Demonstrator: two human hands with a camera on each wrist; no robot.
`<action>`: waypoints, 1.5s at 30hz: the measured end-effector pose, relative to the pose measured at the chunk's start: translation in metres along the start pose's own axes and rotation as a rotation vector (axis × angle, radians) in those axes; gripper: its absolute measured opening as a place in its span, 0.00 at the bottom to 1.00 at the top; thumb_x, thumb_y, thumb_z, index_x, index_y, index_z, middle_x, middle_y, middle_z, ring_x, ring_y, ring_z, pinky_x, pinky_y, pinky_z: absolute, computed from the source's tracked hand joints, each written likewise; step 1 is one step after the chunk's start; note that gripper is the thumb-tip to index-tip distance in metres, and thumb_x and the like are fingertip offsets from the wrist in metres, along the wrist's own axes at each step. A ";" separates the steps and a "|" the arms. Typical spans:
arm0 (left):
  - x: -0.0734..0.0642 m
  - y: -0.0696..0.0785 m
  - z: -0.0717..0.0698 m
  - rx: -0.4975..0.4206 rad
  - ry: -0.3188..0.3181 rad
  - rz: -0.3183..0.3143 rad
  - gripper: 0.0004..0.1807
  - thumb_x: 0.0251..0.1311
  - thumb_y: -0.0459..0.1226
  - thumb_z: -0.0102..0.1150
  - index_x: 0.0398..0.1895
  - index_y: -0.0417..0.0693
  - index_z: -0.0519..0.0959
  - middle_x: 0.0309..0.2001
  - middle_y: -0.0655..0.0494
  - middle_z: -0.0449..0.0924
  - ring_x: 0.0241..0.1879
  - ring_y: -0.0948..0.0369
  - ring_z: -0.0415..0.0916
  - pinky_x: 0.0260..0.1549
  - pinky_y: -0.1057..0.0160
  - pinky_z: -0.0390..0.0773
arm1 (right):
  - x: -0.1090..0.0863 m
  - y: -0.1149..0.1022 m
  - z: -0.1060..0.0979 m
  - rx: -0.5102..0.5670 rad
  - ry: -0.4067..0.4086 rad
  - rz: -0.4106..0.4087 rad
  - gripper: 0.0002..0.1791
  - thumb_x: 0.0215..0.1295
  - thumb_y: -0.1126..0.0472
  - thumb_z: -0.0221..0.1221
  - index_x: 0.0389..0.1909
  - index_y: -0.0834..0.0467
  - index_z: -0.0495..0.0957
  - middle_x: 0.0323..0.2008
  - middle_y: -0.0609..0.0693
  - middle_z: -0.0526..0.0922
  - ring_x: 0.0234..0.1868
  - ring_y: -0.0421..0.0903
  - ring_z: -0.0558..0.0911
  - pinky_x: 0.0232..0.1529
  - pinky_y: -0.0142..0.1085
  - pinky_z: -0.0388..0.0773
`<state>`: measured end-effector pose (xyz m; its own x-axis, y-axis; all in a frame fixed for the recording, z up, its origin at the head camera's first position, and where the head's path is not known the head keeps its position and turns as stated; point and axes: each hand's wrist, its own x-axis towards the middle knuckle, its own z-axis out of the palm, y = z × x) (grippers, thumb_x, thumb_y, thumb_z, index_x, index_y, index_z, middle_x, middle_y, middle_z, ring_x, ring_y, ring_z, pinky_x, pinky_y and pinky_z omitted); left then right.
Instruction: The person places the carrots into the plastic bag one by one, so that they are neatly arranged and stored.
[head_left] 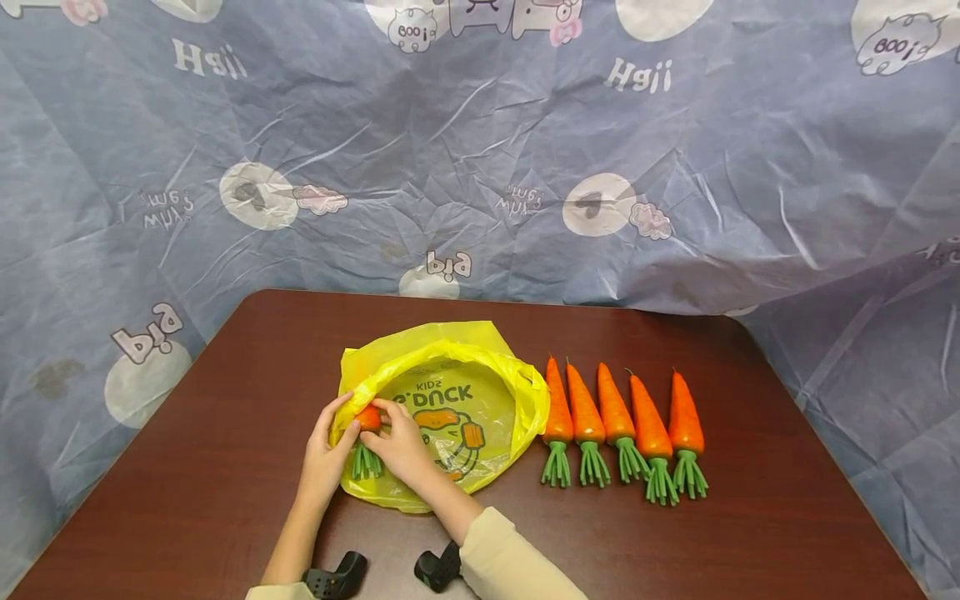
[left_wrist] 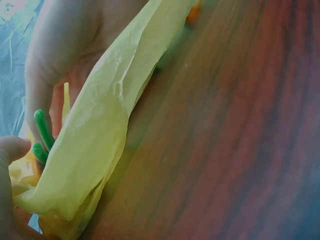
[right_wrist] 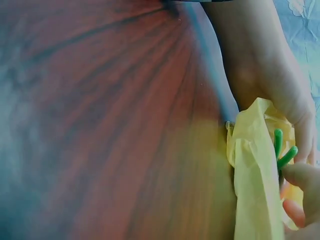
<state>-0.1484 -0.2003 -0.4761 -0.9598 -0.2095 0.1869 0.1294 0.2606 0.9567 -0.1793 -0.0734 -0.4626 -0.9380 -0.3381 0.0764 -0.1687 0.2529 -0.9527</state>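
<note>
At the left side of a yellow plastic bag (head_left: pixel 442 340), both hands hold one carrot (head_left: pixel 368 418) between them. Its green stalks (head_left: pixel 366 462) point toward the person, while the orange body is largely covered by fingers and bag. My left hand (head_left: pixel 324 450) grips it from the left, index finger along the bag's rim and thumb against the orange. From the right, my right hand (head_left: pixel 405 450) curls thumb and index finger round the same carrot. In the left wrist view, green stalk ends (left_wrist: pixel 44 131) poke up behind the bag; the right wrist view shows similar stalk ends (right_wrist: pixel 285 156).
Several carrots (head_left: pixel 615 408) lie side by side right of the bag, tips away from the person. The bag lies open on the brown table (head_left: pixel 750 533), with a duck print inside. Black wrist devices (head_left: pixel 339 575) sit near the front edge. A patterned cloth (head_left: pixel 450 150) hangs behind.
</note>
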 end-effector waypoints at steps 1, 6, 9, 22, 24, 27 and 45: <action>0.000 0.000 0.000 -0.001 0.002 -0.003 0.24 0.62 0.37 0.52 0.62 0.50 0.64 0.64 0.51 0.62 0.52 0.77 0.62 0.46 0.86 0.62 | 0.000 0.001 0.001 0.012 0.009 -0.002 0.28 0.57 0.61 0.59 0.59 0.63 0.66 0.55 0.59 0.68 0.54 0.52 0.74 0.49 0.33 0.76; 0.000 0.000 0.001 -0.006 0.005 -0.005 0.25 0.60 0.37 0.55 0.61 0.51 0.65 0.64 0.52 0.62 0.53 0.78 0.61 0.47 0.85 0.61 | 0.001 0.003 0.000 0.050 -0.003 -0.002 0.26 0.58 0.61 0.58 0.58 0.65 0.67 0.53 0.60 0.69 0.54 0.54 0.74 0.49 0.33 0.75; 0.000 -0.001 0.001 -0.014 0.000 -0.006 0.26 0.59 0.36 0.56 0.61 0.52 0.65 0.63 0.54 0.62 0.53 0.78 0.62 0.47 0.85 0.63 | 0.000 0.003 -0.003 0.026 -0.056 0.012 0.27 0.59 0.58 0.58 0.59 0.63 0.67 0.56 0.59 0.70 0.55 0.53 0.74 0.51 0.33 0.74; 0.002 0.001 0.001 0.144 -0.036 -0.041 0.27 0.60 0.40 0.55 0.63 0.57 0.62 0.64 0.51 0.63 0.52 0.62 0.67 0.41 0.76 0.70 | -0.008 -0.001 -0.033 -0.047 -0.168 0.049 0.25 0.64 0.55 0.52 0.62 0.54 0.65 0.61 0.54 0.70 0.60 0.51 0.71 0.54 0.41 0.73; 0.001 0.001 0.000 0.147 -0.035 -0.042 0.27 0.60 0.40 0.55 0.63 0.57 0.62 0.64 0.50 0.64 0.51 0.61 0.67 0.41 0.75 0.70 | -0.010 -0.001 -0.038 -0.056 -0.174 0.048 0.24 0.65 0.55 0.52 0.62 0.54 0.66 0.60 0.54 0.70 0.57 0.52 0.73 0.52 0.41 0.73; 0.001 0.001 -0.001 0.147 -0.037 -0.055 0.27 0.60 0.42 0.54 0.63 0.58 0.62 0.63 0.50 0.64 0.50 0.61 0.67 0.41 0.75 0.70 | -0.014 -0.002 -0.046 -0.064 -0.189 0.026 0.24 0.66 0.54 0.50 0.62 0.54 0.66 0.60 0.55 0.70 0.55 0.54 0.74 0.51 0.42 0.73; 0.001 0.000 -0.002 0.137 -0.040 -0.096 0.27 0.61 0.40 0.54 0.63 0.59 0.61 0.63 0.52 0.63 0.48 0.65 0.66 0.42 0.74 0.70 | -0.033 -0.017 -0.086 -0.510 -0.113 -0.206 0.26 0.64 0.44 0.49 0.63 0.45 0.65 0.66 0.46 0.62 0.67 0.50 0.61 0.67 0.55 0.44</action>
<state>-0.1491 -0.2023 -0.4749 -0.9755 -0.2029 0.0849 0.0045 0.3674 0.9301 -0.1715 0.0113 -0.4236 -0.8365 -0.5151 0.1869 -0.4965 0.5684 -0.6560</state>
